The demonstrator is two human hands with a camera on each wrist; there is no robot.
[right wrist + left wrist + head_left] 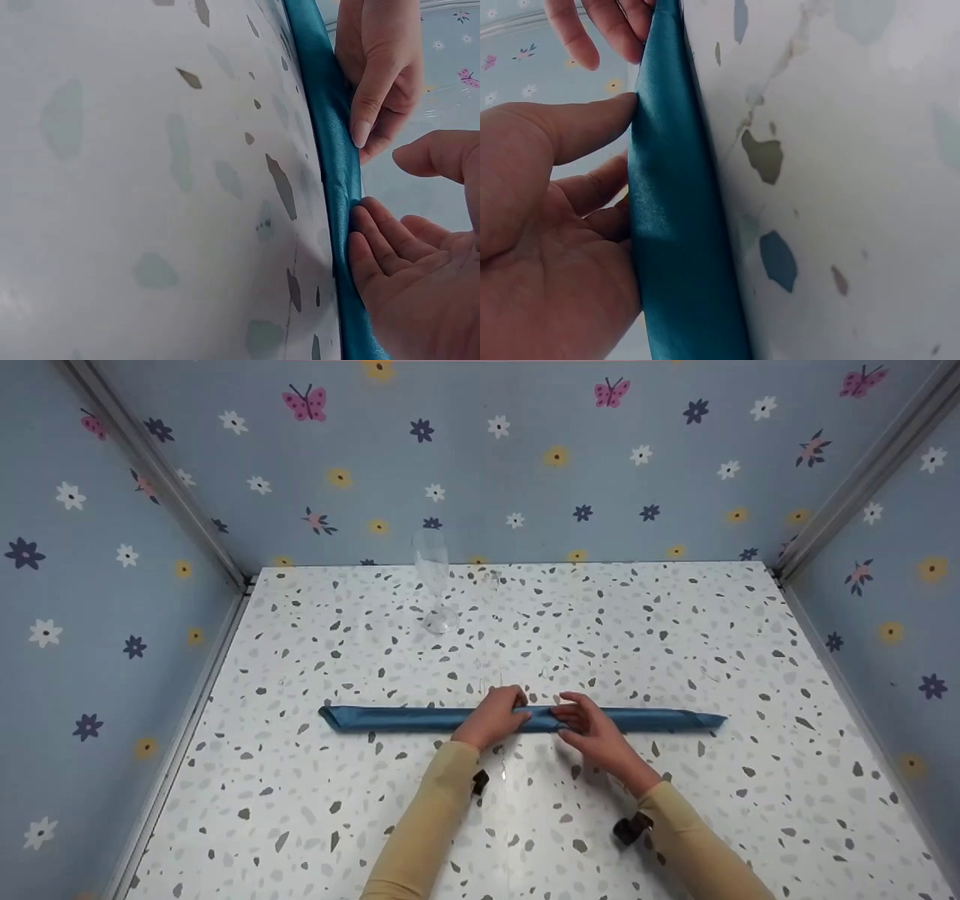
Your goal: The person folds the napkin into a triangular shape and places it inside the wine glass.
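A blue satin cloth (405, 719), folded into a long narrow strip, lies crosswise on the speckled table in the head view. Just left of its middle, my left hand (491, 718) holds the strip, with the thumb on the near side and the fingers curled over the far side. To the right, the fingertips of my right hand (596, 735) touch the cloth while its thumb stands apart. The right wrist view has the left thumb resting on the satin strip (330, 112) and the right hand's (420, 262) loosely bent fingers against its edge.
A clear stemmed glass (441, 621), tall and narrow, stands upright toward the back of the table (645, 652), left of centre. Flower-patterned blue panels (480, 465) wall in the back and both sides. The strip's left end is folded at a slant; its right end tapers.
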